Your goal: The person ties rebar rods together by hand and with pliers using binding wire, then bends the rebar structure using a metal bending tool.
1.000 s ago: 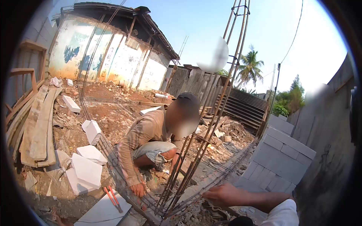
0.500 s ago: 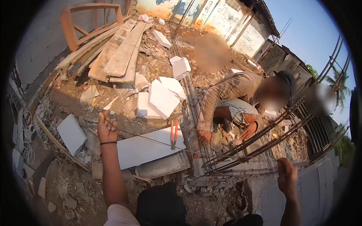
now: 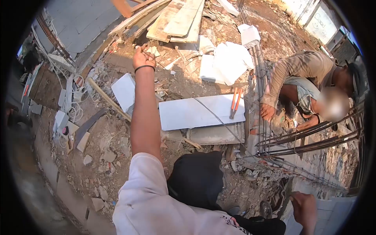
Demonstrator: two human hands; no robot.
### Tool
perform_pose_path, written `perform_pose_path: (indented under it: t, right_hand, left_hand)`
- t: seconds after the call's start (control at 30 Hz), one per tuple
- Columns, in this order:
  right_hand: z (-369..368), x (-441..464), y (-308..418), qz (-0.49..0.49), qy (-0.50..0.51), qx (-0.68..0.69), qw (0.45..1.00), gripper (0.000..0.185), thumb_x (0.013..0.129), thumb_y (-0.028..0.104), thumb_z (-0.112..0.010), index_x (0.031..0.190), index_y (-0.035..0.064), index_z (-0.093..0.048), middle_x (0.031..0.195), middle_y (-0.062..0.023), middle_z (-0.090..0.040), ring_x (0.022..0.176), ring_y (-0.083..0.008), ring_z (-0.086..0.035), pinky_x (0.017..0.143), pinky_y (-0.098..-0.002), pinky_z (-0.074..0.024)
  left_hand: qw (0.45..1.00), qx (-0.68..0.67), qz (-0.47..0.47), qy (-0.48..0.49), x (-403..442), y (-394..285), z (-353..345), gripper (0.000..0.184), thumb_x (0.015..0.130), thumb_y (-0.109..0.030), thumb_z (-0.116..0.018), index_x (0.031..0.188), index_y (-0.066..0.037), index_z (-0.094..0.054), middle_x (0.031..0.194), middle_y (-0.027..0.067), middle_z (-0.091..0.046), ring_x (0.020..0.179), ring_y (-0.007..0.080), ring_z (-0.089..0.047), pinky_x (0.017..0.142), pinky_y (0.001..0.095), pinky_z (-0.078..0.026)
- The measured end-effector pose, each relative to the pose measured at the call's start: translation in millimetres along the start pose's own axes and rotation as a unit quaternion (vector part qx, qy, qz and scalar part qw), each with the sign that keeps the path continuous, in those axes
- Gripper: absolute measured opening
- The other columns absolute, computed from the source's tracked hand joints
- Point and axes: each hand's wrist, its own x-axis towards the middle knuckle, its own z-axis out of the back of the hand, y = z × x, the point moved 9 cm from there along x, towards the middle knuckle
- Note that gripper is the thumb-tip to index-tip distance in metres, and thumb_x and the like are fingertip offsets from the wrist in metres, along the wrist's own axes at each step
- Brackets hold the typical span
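Observation:
My left hand point(image 3: 144, 58) is stretched out ahead, its fingers closed at one end of a thin wire point(image 3: 211, 112). The wire slants across a long white block point(image 3: 180, 114) toward my right hand point(image 3: 304, 209) at the lower right. My right hand's fingers are closed at the wire's other end, though the thin strand is hard to follow near both hands. Pincers with red-orange handles point(image 3: 232, 111) lie on the right part of the white block. A grey concrete piece point(image 3: 215, 134) is beneath that block.
A person in a brown sleeve point(image 3: 291, 68) crouches at the right, one hand at the upright rebar point(image 3: 260, 74). Bundled rebar point(image 3: 313, 135) juts out at right. White blocks point(image 3: 231, 64), wooden planks point(image 3: 176, 19), a curved blade-like strip point(image 3: 87, 127) and rubble lie around.
My view has swung left and downward, so the scene sits farther right. My left arm now reaches farther across the picture; my right hand appears lower. The pincers remain on the block.

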Motion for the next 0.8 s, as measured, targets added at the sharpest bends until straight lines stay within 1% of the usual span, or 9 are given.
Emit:
perform_pose_path:
  t: [0.1, 0.17, 0.27, 0.37, 0.47, 0.53, 0.63, 0.7, 0.8]
  right_hand:
    - [-14.0, -24.7, 18.9, 0.041, 0.215, 0.284, 0.933, 0.02, 0.094, 0.018, -0.064, 0.081, 0.0026, -0.062, 0.062, -0.0129, -0.058, 0.05, -0.0302, -0.059, 0.047, -0.0374, -0.0413]
    - [34.7, -59.1, -3.6, 0.225, -0.036, 0.434, 0.872, 0.019, 0.098, 0.015, -0.059, 0.098, -0.0036, -0.058, 0.064, -0.0139, -0.056, 0.043, -0.0182, -0.052, 0.043, -0.0311, -0.039]
    - [36.2, -70.2, -112.8, -0.215, -0.335, 0.248, 0.883, 0.022, 0.101, 0.021, -0.056, 0.092, 0.0006, -0.054, 0.062, -0.0052, -0.053, 0.049, -0.0133, -0.053, 0.047, -0.0301, -0.039]
    - [9.7, -52.1, -96.5, -0.138, -0.226, -0.051, 0.963, 0.017, 0.1, 0.018, -0.056, 0.097, 0.0013, -0.059, 0.07, -0.0108, -0.059, 0.059, -0.0257, -0.06, 0.054, -0.0347, -0.0456]
    - [-37.4, -76.8, -24.5, 0.194, 0.262, 0.414, 0.85, 0.016, 0.098, 0.016, -0.058, 0.102, 0.003, -0.065, 0.086, -0.0118, -0.067, 0.07, -0.0308, -0.065, 0.059, -0.0338, -0.0492]
    - [10.9, -100.4, -61.3, 0.229, 0.036, 0.467, 0.853, 0.014, 0.097, 0.015, -0.059, 0.102, 0.0039, -0.065, 0.086, -0.0113, -0.066, 0.07, -0.0312, -0.065, 0.058, -0.0334, -0.0484]
    - [-10.5, -127.8, -160.2, -0.145, -0.318, 0.483, 0.803, 0.015, 0.095, 0.015, -0.063, 0.102, 0.0016, -0.066, 0.083, -0.012, -0.068, 0.069, -0.0288, -0.066, 0.056, -0.0322, -0.0478]
    - [-19.5, -101.3, -156.8, -0.14, -0.234, 0.01, 0.962, 0.019, 0.095, 0.015, -0.063, 0.099, -0.0034, -0.065, 0.072, -0.0133, -0.065, 0.061, -0.0264, -0.065, 0.053, -0.0333, -0.046]
    - [-55.1, -122.0, -110.0, 0.107, 0.098, 0.4, 0.905, 0.02, 0.098, 0.016, -0.06, 0.094, -0.0036, -0.063, 0.063, -0.0119, -0.059, 0.056, -0.0257, -0.062, 0.051, -0.0359, -0.0441]
  left_hand:
    - [0.999, 0.019, -0.004, -0.037, 4.1, -14.3, 2.5, 0.03, 0.105, -0.032, -0.042, 0.092, -0.008, -0.054, 0.056, -0.0016, -0.039, 0.045, 0.0147, -0.035, 0.038, 0.0289, -0.029]
    - [1.0, 0.015, 0.013, -0.02, 10.1, -14.8, 4.5, 0.035, 0.106, -0.034, -0.04, 0.085, -0.009, -0.052, 0.055, -0.0012, -0.037, 0.045, 0.0138, -0.033, 0.04, 0.0295, -0.026]
    - [0.998, 0.038, -0.006, 0.043, -30.2, -11.3, -34.1, 0.038, 0.107, -0.035, -0.041, 0.082, -0.007, -0.052, 0.05, -0.0036, -0.028, 0.043, 0.011, -0.022, 0.043, 0.0272, -0.026]
    - [0.991, 0.031, 0.006, 0.131, -11.9, -8.8, -63.7, 0.029, 0.105, -0.029, -0.048, 0.086, -0.007, -0.05, 0.052, -0.0046, -0.026, 0.045, 0.0104, -0.022, 0.047, 0.0275, -0.028]
    - [0.995, 0.097, -0.003, 0.038, 31.3, -6.3, -41.4, 0.034, 0.106, -0.031, -0.044, 0.081, -0.009, -0.046, 0.056, -0.002, -0.028, 0.048, 0.0131, -0.028, 0.046, 0.0299, -0.027]
    - [0.993, 0.09, 0.03, 0.063, 13.6, 13.4, -40.9, 0.036, 0.106, -0.033, -0.043, 0.08, -0.009, -0.045, 0.056, -0.0012, -0.028, 0.048, 0.0138, -0.029, 0.045, 0.0301, -0.027]
    - [0.987, 0.086, 0.068, 0.113, -32.9, 41.3, -66.2, 0.04, 0.106, -0.035, -0.041, 0.077, -0.009, -0.042, 0.056, -0.0002, -0.029, 0.048, 0.0147, -0.029, 0.045, 0.0301, -0.027]
    - [0.982, 0.103, 0.066, 0.146, -64.9, 59.3, -87.0, 0.042, 0.106, -0.037, -0.041, 0.074, -0.01, -0.04, 0.055, 0.0, -0.03, 0.048, 0.0149, -0.03, 0.044, 0.0299, -0.028]
    - [0.972, 0.156, 0.056, 0.166, -68.6, 76.5, -92.8, 0.046, 0.106, -0.04, -0.041, 0.07, -0.011, -0.038, 0.055, 0.0001, -0.032, 0.048, 0.0148, -0.03, 0.043, 0.0294, -0.028]
